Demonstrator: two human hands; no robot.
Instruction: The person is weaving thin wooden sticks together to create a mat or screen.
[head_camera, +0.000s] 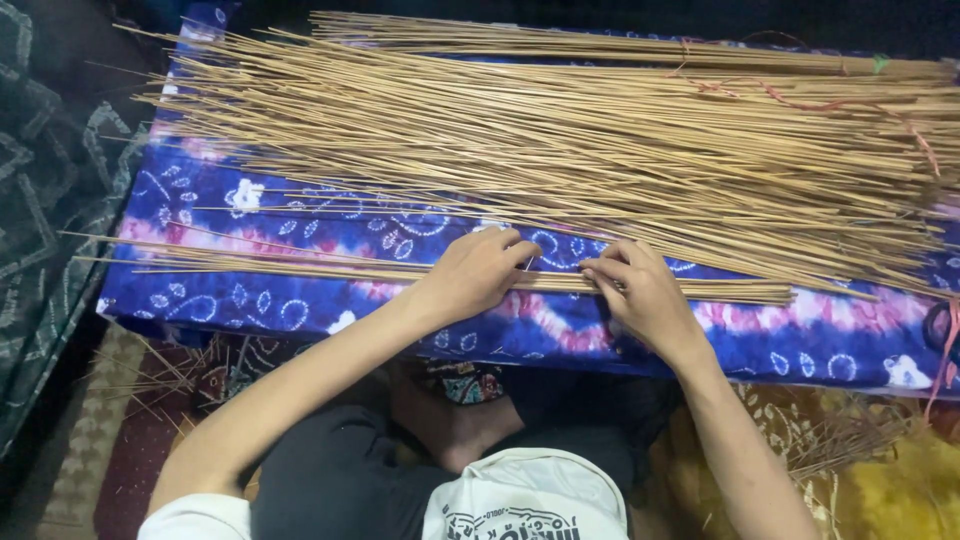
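1. Head view, hands: A seated person bends over a low surface draped in a blue and pink tie-dye cloth (250, 300). The left hand (475, 272) and right hand (640, 295) meet near the middle of the frame, almost touching, on a thin row of pale bamboo sticks (300, 268).

2. Head view, fingers: The left hand's fingers (515, 248) curl down over the sticks, knuckles up, tips pressing on the row. The right hand's fingers (600, 270) are pinched together at the same spot, apparently gripping one or a few sticks; exactly how many cannot be told.

3. Head view, the key relation: The row's long axis runs from 9 o'clock to 3 o'clock, straight across under both hands. It extends far out to 9 o'clock of the left hand and a shorter way to 3 o'clock of the right. Both hands sit equally on it.

4. Head view, surroundings: The large pile of sticks (600, 140) fans out at 12 o'clock of the hands, apart from the row, with a red string (800, 100) looped near its right end. Loose stick offcuts (850, 435) lie on the patterned floor mat (900, 480) at 4 o'clock.
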